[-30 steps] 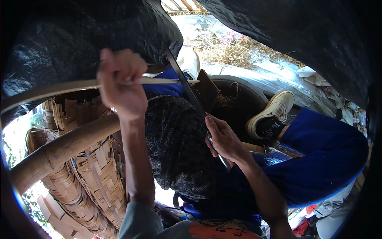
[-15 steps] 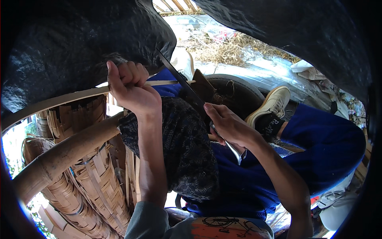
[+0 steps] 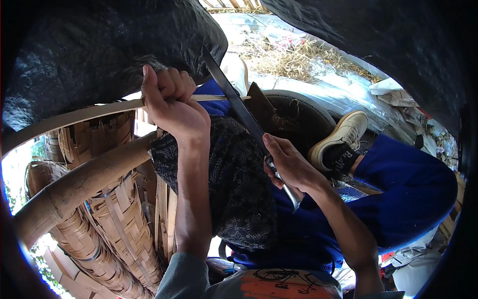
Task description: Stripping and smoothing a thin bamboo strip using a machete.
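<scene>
My left hand (image 3: 172, 99) is closed around a long, pale bamboo strip (image 3: 94, 114), thumb pointing up. The strip bows away to the left and its short end (image 3: 211, 98) sticks out on the right of the fist. Closed on the metal handle of a long dark-bladed knife (image 3: 238, 105), my right hand (image 3: 289, 164) is lower and to the right. Its blade slants up to the left and crosses the strip near that end; whether edge and strip touch I cannot tell. A dark patterned cloth (image 3: 234, 184) covers my left thigh beneath the hands.
A thick bamboo pole (image 3: 84, 182) runs along the left, with woven bamboo baskets (image 3: 119, 224) below it. A tyre (image 3: 313, 112) lies ahead, with a brown flat piece (image 3: 260, 105) by it. Black sheeting (image 3: 114, 45) hangs overhead. Dry straw (image 3: 294, 60) lies beyond the shoes.
Both hands sit slightly farther right in the picture, the left one a little higher. The knife has tilted somewhat, so more of its blade's flat shows. Both grips are unchanged.
</scene>
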### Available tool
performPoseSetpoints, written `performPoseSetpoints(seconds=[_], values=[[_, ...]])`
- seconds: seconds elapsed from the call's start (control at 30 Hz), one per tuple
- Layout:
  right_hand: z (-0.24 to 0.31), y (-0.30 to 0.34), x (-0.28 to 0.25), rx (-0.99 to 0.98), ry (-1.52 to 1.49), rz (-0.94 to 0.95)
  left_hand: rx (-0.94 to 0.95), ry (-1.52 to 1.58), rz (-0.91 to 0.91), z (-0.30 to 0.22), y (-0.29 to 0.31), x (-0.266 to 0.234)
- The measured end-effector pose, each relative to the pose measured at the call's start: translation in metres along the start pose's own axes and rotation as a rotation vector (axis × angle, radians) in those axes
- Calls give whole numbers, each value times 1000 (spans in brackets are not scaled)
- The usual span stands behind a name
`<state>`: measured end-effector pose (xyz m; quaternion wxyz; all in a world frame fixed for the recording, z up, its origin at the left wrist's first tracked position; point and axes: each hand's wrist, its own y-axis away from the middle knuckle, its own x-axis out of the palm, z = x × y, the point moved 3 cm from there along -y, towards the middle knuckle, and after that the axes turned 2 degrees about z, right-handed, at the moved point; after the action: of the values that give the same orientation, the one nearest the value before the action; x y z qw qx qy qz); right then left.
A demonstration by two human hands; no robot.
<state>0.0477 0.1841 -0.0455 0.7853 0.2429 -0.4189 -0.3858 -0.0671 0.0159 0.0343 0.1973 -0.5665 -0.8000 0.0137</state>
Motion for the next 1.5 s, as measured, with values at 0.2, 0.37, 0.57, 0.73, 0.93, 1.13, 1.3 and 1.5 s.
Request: performPoseSetpoints(seconds=[0.2, 0.37, 0.57, 0.73, 0.93, 1.13, 1.3, 1.5], values=[[-1, -3, 1, -22, 130, -86, -3, 13, 2, 3, 4, -10], [4, 1, 4, -32, 169, -64, 32, 22, 55, 1, 3, -7], [11, 2, 0, -118, 41, -88, -16, -12, 5, 3, 7, -2], [48, 24, 10, -346, 43, -147, -16, 55, 84, -2, -3, -3], [27, -1, 0, -163, 77, -40, -20, 52, 90, 1, 5, -11], [54, 24, 3, -350, 58, -104, -39, 50, 81, -6, 3, -24], [20, 3, 21, -117, 137, -82, -30, 33, 57, 1, 13, -13], [57, 29, 15, -321, 71, -111, -15, 24, 90, -3, 6, -11]])
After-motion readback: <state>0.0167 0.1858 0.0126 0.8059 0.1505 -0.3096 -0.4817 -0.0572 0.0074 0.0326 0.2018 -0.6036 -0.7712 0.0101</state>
